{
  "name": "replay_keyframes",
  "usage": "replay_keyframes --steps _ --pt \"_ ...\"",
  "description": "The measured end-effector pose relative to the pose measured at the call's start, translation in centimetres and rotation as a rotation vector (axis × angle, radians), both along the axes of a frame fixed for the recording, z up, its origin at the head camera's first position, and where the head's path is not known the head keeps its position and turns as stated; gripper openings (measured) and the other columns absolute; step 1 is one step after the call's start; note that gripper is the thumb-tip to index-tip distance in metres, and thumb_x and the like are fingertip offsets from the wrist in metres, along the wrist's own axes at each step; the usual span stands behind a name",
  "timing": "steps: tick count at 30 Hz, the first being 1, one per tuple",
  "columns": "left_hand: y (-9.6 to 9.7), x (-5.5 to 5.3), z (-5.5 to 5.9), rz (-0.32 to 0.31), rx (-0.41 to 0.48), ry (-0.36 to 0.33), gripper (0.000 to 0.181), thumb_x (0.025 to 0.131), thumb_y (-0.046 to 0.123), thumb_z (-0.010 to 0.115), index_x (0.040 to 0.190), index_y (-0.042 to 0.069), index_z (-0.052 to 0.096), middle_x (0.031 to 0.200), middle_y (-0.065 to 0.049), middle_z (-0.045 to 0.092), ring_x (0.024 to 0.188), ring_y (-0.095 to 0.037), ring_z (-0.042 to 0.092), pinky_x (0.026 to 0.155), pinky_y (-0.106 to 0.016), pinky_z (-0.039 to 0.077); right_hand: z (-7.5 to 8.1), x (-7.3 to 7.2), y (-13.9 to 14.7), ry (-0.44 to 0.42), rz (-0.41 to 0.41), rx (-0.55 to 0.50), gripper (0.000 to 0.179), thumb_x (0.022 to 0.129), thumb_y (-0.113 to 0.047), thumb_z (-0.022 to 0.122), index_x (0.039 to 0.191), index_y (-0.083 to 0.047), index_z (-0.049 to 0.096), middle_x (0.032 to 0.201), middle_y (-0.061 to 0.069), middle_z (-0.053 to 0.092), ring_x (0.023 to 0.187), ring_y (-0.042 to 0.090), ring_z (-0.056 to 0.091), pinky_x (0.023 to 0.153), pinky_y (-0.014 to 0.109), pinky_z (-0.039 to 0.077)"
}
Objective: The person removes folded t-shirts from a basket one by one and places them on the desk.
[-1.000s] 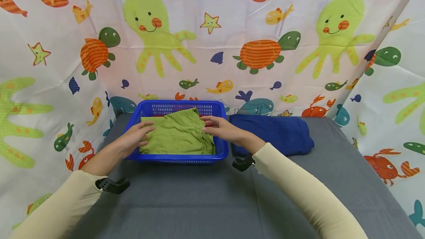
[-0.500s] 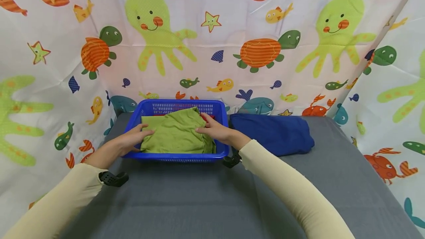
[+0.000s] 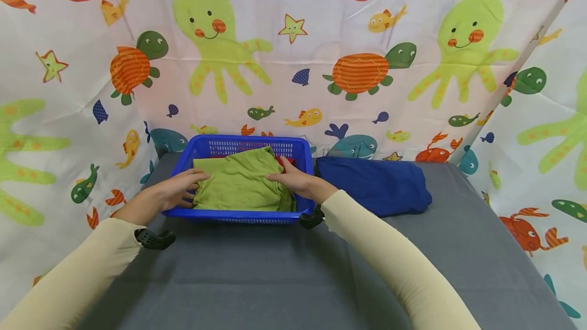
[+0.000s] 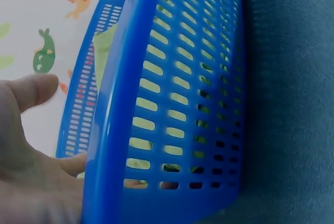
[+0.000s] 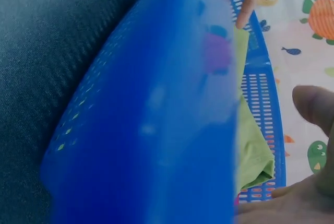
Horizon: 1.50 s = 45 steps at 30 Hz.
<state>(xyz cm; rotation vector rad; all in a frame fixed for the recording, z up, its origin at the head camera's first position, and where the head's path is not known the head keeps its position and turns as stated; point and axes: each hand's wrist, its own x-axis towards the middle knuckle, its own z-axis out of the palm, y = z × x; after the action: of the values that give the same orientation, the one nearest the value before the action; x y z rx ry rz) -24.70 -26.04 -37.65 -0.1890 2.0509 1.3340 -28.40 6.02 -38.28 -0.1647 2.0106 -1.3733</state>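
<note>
A blue plastic basket [image 3: 247, 214] with slotted walls holds a crumpled green cloth [image 3: 238, 182]. A bit of red fabric [image 3: 292, 161] shows behind it. My left hand [image 3: 176, 191] reaches over the basket's left rim, fingers spread at the cloth's left edge. In the left wrist view its thumb [image 4: 39, 89] stands straight above the rim [image 4: 115, 93], and the wall hides most fingers. At the right side my right hand [image 3: 299, 181] lies over the cloth's right edge, thumb extended. The near wall [image 5: 156, 119] hides much of its fingers in the right wrist view. Neither hand visibly grips anything.
A folded dark blue cloth [image 3: 373, 186] lies just right of the basket. Grey fabric [image 3: 257, 279] covers the table. A printed curtain [image 3: 293, 80] with sea animals stands close behind the basket and along both sides.
My right hand has moved left and slightly down along the cloth's right edge. My left hand has shifted slightly left and lower by the rim. The cloth stays in the basket.
</note>
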Motion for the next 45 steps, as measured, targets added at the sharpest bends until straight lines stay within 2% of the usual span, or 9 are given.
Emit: replay_keyframes --steps 8,18,21,26,29,31,35,39,45 --pt "1.0 0.4 0.2 -0.108 -0.258 0.046 0.086 0.106 0.047 0.044 0.162 0.006 -0.006 0.163 -0.035 0.004 0.144 -0.056 0.029 0.112 -0.064 0.038 -0.2 -0.1 -0.4 -0.042 -0.032 0.044 0.097 0.101 -0.038 0.059 0.162 -0.026 -0.015 0.172 0.005 -0.013 0.16 0.029 -0.004 0.126 0.062 0.011" --pt "0.6 0.3 0.1 0.023 0.023 0.052 0.09 0.107 0.044 0.044 0.159 0.011 -0.022 0.165 -0.034 -0.006 0.147 -0.057 0.023 0.118 -0.064 0.032 -0.4 -0.8 -0.2 -0.094 -0.069 -0.015 0.096 0.102 -0.037 0.058 0.162 -0.03 -0.016 0.172 0.006 -0.009 0.154 0.037 0.026 0.121 0.054 0.032" --pt "0.9 0.4 0.2 0.061 0.069 0.063 0.09 0.107 0.04 0.044 0.159 0.016 -0.026 0.166 -0.031 -0.007 0.147 -0.052 0.028 0.116 -0.056 0.038 -0.5 -0.9 -0.2 -0.106 -0.068 -0.033 0.095 0.103 -0.037 0.057 0.161 -0.033 -0.019 0.164 0.008 0.025 0.112 0.024 0.057 0.095 0.036 0.047" --pt "1.2 0.1 -0.1 0.047 0.069 0.066 0.088 0.108 0.038 0.042 0.158 0.024 -0.028 0.167 -0.028 -0.01 0.142 -0.043 0.034 0.111 -0.049 0.039 -0.5 -0.7 -0.3 -0.102 -0.052 -0.054 0.095 0.104 -0.037 0.056 0.16 -0.034 -0.021 0.093 0.001 0.045 0.063 0.017 0.03 0.07 0.032 0.03" --pt "1.2 -0.1 -0.3 0.044 0.06 0.073 0.087 0.108 0.039 0.043 0.158 0.025 -0.027 0.155 -0.033 0.023 0.116 -0.032 0.049 0.112 -0.051 0.037 -0.5 -0.5 -0.3 -0.072 -0.024 -0.025 0.096 0.103 -0.039 0.056 0.16 -0.032 -0.021 0.148 0.009 0.043 0.121 0.024 0.055 0.105 0.043 0.043" --pt "1.2 -0.2 -0.4 0.054 0.052 0.082 0.088 0.107 0.041 0.045 0.159 0.026 -0.025 0.137 -0.026 0.039 0.103 -0.025 0.05 0.114 -0.053 0.036 -0.5 -0.5 -0.3 -0.05 -0.006 -0.002 0.096 0.103 -0.04 0.056 0.16 -0.031 -0.021 0.172 0.003 -0.003 0.158 0.028 0.015 0.125 0.057 0.021" --pt "1.3 -0.3 -0.4 0.077 0.063 0.079 0.09 0.105 0.045 0.048 0.16 0.031 -0.022 0.141 -0.022 0.036 0.115 -0.03 0.05 0.117 -0.056 0.033 -0.4 -0.6 -0.2 -0.044 0.002 -0.006 0.096 0.102 -0.041 0.057 0.16 -0.032 -0.019 0.171 0.0 -0.019 0.16 0.031 -0.001 0.127 0.06 0.005" --pt "1.5 -0.3 -0.3 0.073 0.091 0.101 0.089 0.106 0.044 0.047 0.159 0.034 -0.023 0.165 -0.029 0.009 0.144 -0.047 0.034 0.119 -0.059 0.032 -0.3 -0.8 -0.2 -0.07 0.004 -0.052 0.095 0.103 -0.039 0.057 0.16 -0.035 -0.018 0.168 0.012 0.015 0.158 0.037 0.014 0.127 0.058 0.011" --pt "2.0 -0.4 -0.5 -0.05 0.009 0.238 0.088 0.105 0.048 0.049 0.161 0.032 -0.017 0.163 -0.025 0.023 0.13 -0.041 0.043 0.095 -0.046 0.043 -0.3 -1.0 -0.3 -0.067 0.021 -0.075 0.09 0.103 -0.039 0.056 0.163 -0.032 -0.011 0.172 0.009 0.001 0.159 0.033 0.004 0.126 0.061 0.012"
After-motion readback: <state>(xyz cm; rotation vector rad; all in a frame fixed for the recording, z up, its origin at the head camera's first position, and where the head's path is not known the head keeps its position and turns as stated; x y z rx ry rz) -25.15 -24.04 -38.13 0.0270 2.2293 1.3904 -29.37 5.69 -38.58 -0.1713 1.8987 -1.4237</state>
